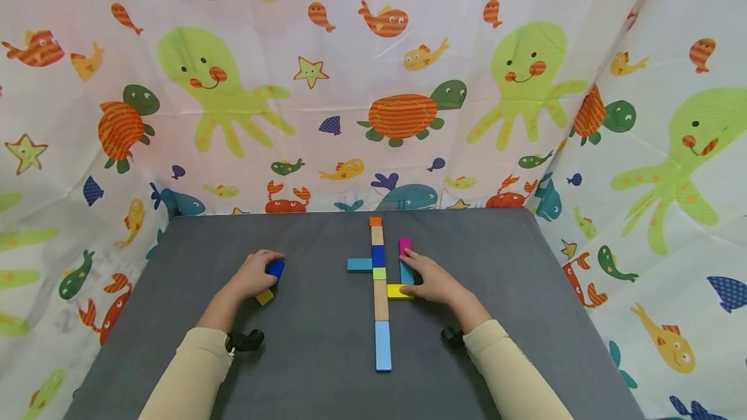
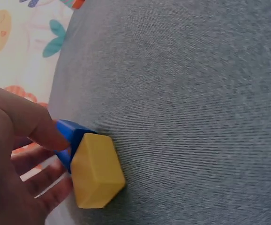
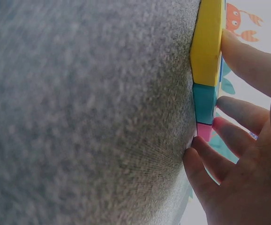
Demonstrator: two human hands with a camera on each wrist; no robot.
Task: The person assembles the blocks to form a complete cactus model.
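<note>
At the left of the head view my left hand pinches a blue block between thumb and fingers. Against that block lies a yellow block, partly under the hand in the head view. My right hand rests beside the block layout with its fingers extended. Its thumb touches a bright yellow block, and other fingertips lie along a teal block and a pink block. The yellow block sticks out sideways from a long column; the teal and pink ones run away from it.
The column includes an orange block, a dark blue block, a green block, a wooden block and a light blue block. Another teal block juts left. A patterned curtain surrounds the grey table.
</note>
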